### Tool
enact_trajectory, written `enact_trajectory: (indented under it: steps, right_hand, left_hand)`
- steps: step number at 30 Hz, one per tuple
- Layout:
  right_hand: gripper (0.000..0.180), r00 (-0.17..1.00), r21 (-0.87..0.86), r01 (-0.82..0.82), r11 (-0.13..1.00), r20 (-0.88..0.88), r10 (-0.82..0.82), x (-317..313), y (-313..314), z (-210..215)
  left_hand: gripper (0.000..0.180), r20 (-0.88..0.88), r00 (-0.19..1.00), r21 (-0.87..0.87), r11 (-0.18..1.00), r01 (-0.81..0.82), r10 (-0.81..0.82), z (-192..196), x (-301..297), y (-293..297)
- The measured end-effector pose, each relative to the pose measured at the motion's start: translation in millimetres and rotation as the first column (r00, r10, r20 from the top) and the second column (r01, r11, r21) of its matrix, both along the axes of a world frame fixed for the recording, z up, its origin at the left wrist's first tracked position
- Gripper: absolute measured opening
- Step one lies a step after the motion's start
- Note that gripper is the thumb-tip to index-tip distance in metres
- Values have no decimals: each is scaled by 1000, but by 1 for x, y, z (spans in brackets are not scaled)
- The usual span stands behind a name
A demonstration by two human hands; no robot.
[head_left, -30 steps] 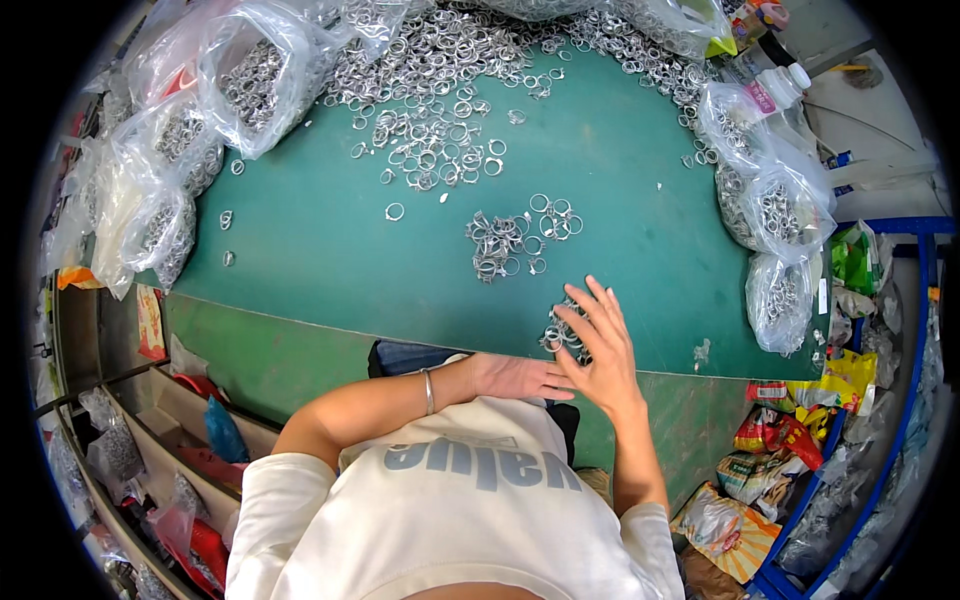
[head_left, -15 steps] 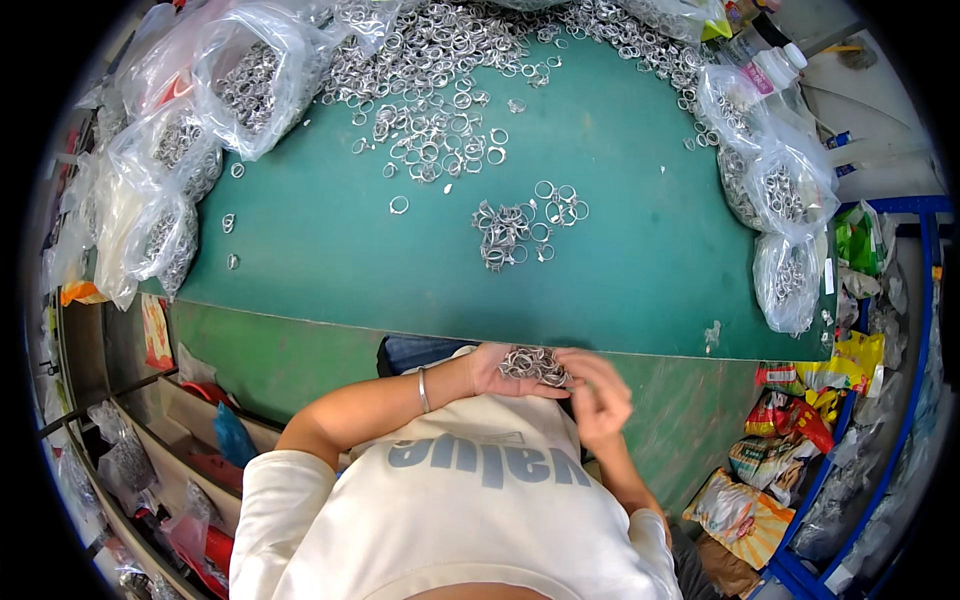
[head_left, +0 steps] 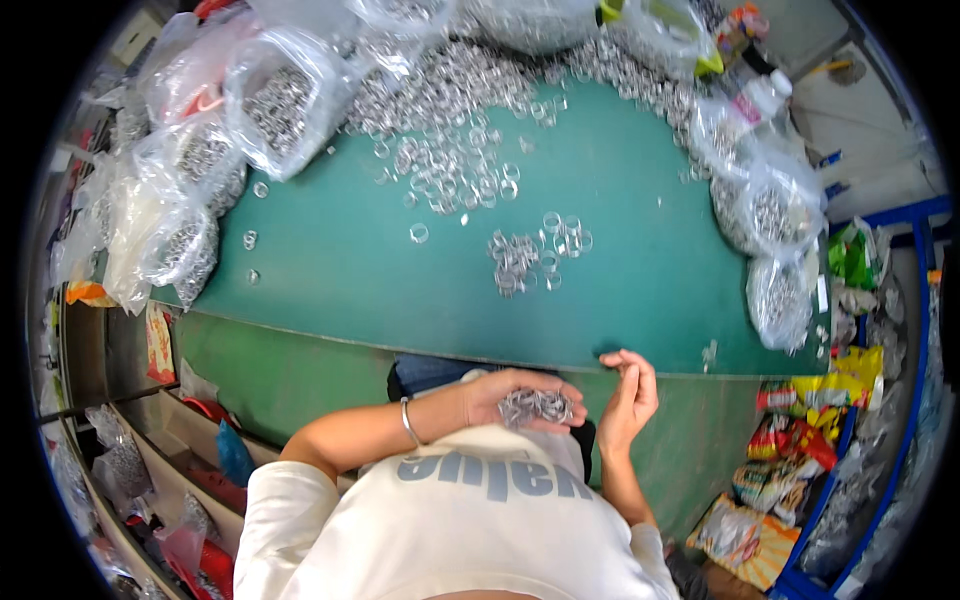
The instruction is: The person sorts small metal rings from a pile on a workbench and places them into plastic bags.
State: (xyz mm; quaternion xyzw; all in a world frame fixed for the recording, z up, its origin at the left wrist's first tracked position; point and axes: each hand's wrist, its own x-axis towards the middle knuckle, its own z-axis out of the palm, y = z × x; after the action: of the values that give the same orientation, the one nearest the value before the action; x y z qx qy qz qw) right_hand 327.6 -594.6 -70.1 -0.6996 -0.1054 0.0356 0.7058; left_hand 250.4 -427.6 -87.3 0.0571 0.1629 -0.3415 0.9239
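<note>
A heap of small silvery metal rings (head_left: 536, 407) lies in the cupped, half-open left hand (head_left: 515, 398), below the green table (head_left: 620, 270) edge. At three o'clock, the right hand (head_left: 628, 395) curls loosely, fingertips pinched; what they hold, I cannot tell.

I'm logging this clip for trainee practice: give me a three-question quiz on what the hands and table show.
1. True or false: the left hand is cupped and holds a heap of metal rings.
2. Where is the right hand? A. on the green table B. beside the left hand, below the table edge C. inside a bag
3. Fill in: the clear plastic bags around the green table hold metal ____.

Key: 1 true; 2 B; 3 rings
</note>
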Motion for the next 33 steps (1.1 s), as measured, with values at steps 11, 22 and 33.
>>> enact_trajectory:
  steps: [11,22,33]
  right_hand:
    - [18,989,72,-144,987,-33,147,32,41,14]
    - [13,975,-219,-109,969,164,147,57,57,-6]
    - [9,970,-237,-22,971,230,78,65,64,-8]
  left_hand:
    - [30,-158,982,34,995,-95,99,66,14,30]
    - [27,422,570,181,550,-815,705,216,192,217]
    - [36,431,772,167,-799,-577,-467,150,333,361]
